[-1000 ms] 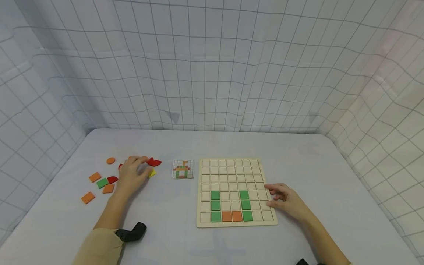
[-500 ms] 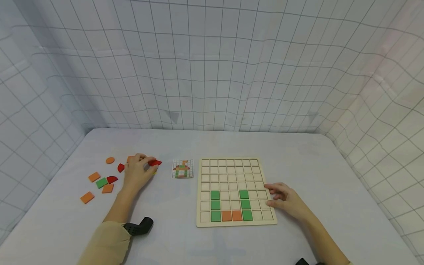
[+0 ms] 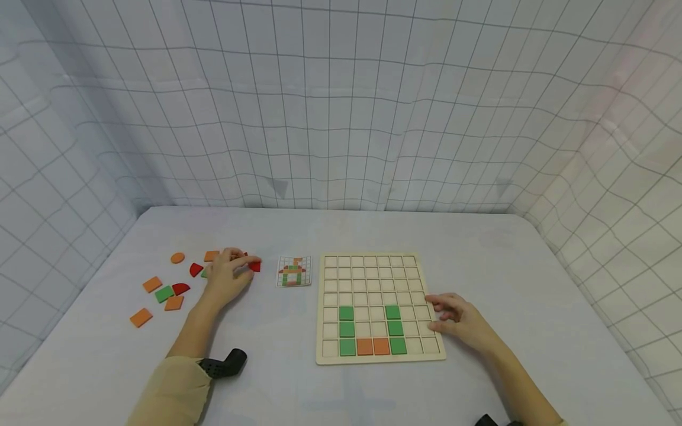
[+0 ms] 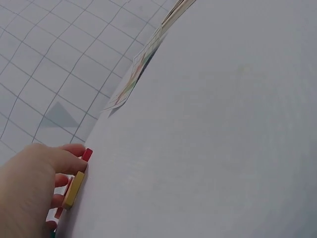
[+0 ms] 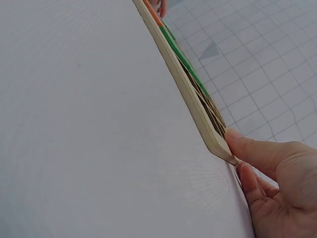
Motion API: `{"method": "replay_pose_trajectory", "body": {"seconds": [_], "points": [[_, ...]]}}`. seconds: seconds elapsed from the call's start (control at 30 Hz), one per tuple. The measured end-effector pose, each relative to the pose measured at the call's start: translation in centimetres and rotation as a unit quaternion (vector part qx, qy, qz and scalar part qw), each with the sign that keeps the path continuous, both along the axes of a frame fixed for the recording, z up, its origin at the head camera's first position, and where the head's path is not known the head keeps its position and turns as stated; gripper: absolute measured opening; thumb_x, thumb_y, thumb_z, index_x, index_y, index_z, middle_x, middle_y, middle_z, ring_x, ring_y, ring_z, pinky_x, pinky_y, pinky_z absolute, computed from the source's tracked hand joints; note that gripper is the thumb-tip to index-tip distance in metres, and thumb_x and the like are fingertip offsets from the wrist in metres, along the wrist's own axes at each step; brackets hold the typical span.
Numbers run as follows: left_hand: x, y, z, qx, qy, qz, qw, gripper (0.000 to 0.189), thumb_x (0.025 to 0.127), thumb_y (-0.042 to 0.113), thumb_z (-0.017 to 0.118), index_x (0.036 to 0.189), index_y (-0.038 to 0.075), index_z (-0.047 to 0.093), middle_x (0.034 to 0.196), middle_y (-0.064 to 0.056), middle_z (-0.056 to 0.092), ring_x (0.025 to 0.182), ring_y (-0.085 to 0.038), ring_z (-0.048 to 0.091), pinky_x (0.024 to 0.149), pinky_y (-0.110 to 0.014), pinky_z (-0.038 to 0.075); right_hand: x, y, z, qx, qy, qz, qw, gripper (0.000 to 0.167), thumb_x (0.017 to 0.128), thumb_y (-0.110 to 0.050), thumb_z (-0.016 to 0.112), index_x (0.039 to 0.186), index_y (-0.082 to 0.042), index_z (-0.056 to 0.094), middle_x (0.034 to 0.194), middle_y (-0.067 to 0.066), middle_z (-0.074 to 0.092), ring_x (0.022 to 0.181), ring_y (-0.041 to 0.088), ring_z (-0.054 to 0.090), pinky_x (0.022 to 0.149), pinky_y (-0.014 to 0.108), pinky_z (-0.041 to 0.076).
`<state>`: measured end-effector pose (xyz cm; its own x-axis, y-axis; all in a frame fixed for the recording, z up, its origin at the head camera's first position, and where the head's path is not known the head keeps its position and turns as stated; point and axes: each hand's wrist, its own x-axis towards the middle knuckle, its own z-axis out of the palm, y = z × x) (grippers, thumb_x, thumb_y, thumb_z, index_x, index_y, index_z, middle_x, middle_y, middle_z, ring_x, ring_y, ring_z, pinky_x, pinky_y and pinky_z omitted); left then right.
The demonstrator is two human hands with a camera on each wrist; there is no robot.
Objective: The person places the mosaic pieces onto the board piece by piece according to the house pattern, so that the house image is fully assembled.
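In the head view my left hand (image 3: 226, 278) pinches a red quarter-circle tile (image 3: 255, 266) between thumb and index finger. Part of another red tile (image 3: 245, 254) peeks out behind the fingers. Below the fingers in the left wrist view stands a yellow tile (image 4: 74, 190), which my hand covers in the head view. My right hand (image 3: 460, 322) rests at the right rim of a wooden grid board (image 3: 373, 360), thumb and index finger spread apart along the edge. Green tiles (image 3: 346, 329) form two columns on the board, with orange tiles (image 3: 364, 347) between them at the bottom.
A small pattern card (image 3: 294, 271) lies between the left hand and the board. Loose tiles are scattered left of my hand: an orange disc (image 3: 177, 258), orange squares (image 3: 141, 318), a green square (image 3: 164, 294) and red quarter circles (image 3: 181, 288). A grid-patterned curtain (image 3: 341, 118) hangs behind the table.
My left hand has moved slightly right onto the red tiles, and one red tile now sits turned between its fingertips. More tiles show behind the hand. The right hand and board stay still.
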<state>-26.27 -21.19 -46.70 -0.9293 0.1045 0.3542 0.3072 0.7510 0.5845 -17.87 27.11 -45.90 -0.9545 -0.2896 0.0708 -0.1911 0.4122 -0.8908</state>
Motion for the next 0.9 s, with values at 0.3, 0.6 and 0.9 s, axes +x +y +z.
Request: {"method": "replay_pose_trajectory", "body": {"seconds": [0.3,0.6,0.9], "points": [[0.36,0.35,0.11,-0.050,0.037,0.047,0.9969,0.040,0.075,0.031,0.073,0.102,0.002,0.066,0.107,-0.019,0.048,0.102,-0.041,0.041,0.086,-0.059,0.023,0.04,0.00,0.04,0.004,0.000,0.000,1.0000,0.054,0.075,-0.011,0.074,0.124,0.002,0.053,0.105,0.014,0.051,0.086,0.011,0.051,0.074,0.018,0.044],[0.34,0.63,-0.04,-0.043,0.042,0.051,0.9969,0.033,0.076,0.027,0.072,0.098,0.002,0.068,0.105,-0.018,0.047,0.101,-0.039,0.041,0.088,-0.059,0.021,0.08,0.12,-0.07,0.006,-0.002,0.002,1.0000,0.054,0.076,-0.010,0.073,0.124,0.002,0.052,0.106,0.014,0.050,0.085,0.011,0.051,0.074,0.019,0.044],[0.36,0.84,-0.10,-0.056,0.043,0.075,0.9947,0.036,0.077,0.030,0.071,0.098,0.001,0.065,0.106,-0.018,0.047,0.100,-0.040,0.041,0.089,-0.058,0.021,0.06,0.03,0.04,0.003,-0.002,0.001,1.0000,0.054,0.075,-0.010,0.074,0.124,0.002,0.053,0.104,0.014,0.050,0.084,0.011,0.051,0.073,0.018,0.044]]}}
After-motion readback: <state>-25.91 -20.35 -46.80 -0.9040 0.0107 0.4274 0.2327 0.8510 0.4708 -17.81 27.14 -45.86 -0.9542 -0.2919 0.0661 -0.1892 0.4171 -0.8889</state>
